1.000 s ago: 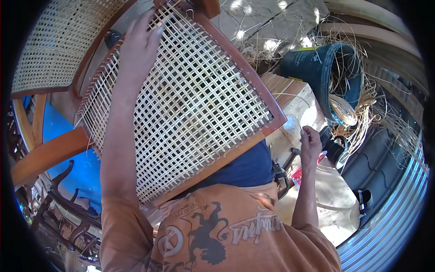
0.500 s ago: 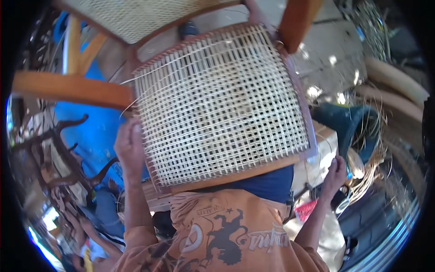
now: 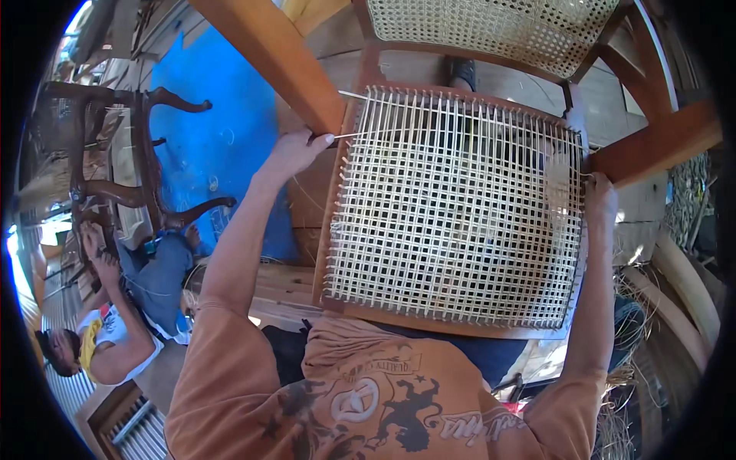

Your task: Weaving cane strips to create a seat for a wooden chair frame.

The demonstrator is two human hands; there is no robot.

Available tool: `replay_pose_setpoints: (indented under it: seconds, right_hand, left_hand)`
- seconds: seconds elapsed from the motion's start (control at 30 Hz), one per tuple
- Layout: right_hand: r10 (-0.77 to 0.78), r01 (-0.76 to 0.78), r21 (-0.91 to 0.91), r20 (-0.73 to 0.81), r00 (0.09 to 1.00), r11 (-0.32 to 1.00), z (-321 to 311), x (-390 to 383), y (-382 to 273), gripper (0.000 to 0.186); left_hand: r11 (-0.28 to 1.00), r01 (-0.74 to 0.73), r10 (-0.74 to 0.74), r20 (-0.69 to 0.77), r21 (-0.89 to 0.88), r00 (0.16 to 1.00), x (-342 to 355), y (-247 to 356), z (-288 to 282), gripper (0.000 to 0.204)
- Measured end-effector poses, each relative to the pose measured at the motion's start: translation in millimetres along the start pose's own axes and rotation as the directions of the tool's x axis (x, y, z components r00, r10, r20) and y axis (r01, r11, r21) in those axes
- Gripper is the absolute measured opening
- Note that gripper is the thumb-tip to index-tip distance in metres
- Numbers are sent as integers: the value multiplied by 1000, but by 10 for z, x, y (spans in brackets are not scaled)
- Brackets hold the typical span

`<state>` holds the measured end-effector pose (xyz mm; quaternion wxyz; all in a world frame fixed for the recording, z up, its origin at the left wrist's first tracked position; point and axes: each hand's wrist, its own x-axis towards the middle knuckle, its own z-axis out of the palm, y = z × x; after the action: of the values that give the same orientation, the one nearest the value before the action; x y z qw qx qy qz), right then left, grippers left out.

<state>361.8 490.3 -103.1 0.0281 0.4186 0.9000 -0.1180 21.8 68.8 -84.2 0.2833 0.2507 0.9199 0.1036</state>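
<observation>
A wooden chair seat with woven cane mesh (image 3: 452, 222) rests in front of my body, its strands crossing in open squares. Toward its far edge the crosswise strands are sparser. Beside the seat's left edge, my left hand (image 3: 301, 156) pinches a pale cane strand (image 3: 346, 136) between thumb and finger. My right hand (image 3: 601, 198) is closed at the opposite edge, with a strand end showing at its fingertips. Orange-brown wooden legs (image 3: 276, 65) slant away from both far sides of the seat. Beyond it, the chair's cane back panel (image 3: 498, 31) shows.
A blue sheet (image 3: 218, 146) lies on the left, next to a dark carved chair frame (image 3: 146, 169). Another person (image 3: 123, 337) sits at the lower left. Curved wooden pieces (image 3: 671, 299) and loose cane strips (image 3: 625, 406) lie on the right.
My left hand has moved up and now grips the strand. My right hand has come from below and right up to the seat's right edge. The view has swung, shifting the seat rightward.
</observation>
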Motion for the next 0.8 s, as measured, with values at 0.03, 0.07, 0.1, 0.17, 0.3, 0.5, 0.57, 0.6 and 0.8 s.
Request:
replay_pose_setpoints:
  seconds: [0.03, 0.07, 0.1, 0.17, 0.3, 0.5, 0.57, 0.6, 0.8]
  right_hand:
    - [31, -34, 112, 24, 999, 993, 35, -9, 30, 21]
    - [137, -145, 198, 57, 989, 969, 28, 5, 76, 19]
    - [35, -30, 100, -45, 998, 994, 40, -34, 107, 17]
    - [-42, 38, -39, -115, 992, 999, 44, -23, 137, 15]
    - [27, -30, -61, -59, 998, 998, 34, 26, 87, 18]
    - [24, -26, -124, -23, 999, 992, 19, 62, 65, 17]
    - [1, -1, -121, 6, 1000, 993, 22, 84, 80, 17]
    - [-5, 6, -136, 5, 1000, 991, 25, 102, 88, 17]
    - [-63, 68, -91, 57, 996, 994, -4, 169, 129, 16]
  left_hand:
    - [999, 42, -42, 5, 6, 999, 23, 8, 9, 43]
    - [1000, 20, -19, 27, -23, 999, 46, 15, 14, 43]
    - [997, -34, 38, 57, -71, 998, 72, 35, 42, 43]
    - [999, 4, 0, 85, -39, 996, 102, 42, 50, 43]
    - [993, 92, -97, 62, 72, 993, 98, 2, -5, 39]
    - [978, -85, 74, -63, -189, 995, 49, -143, -72, 36]
    - [952, -114, 101, -62, -284, 993, 49, -161, -96, 30]
    - [964, -95, 80, -73, -247, 994, 51, -165, -116, 30]
    - [987, 1, -2, -5, -160, 1000, 49, -193, -265, 28]
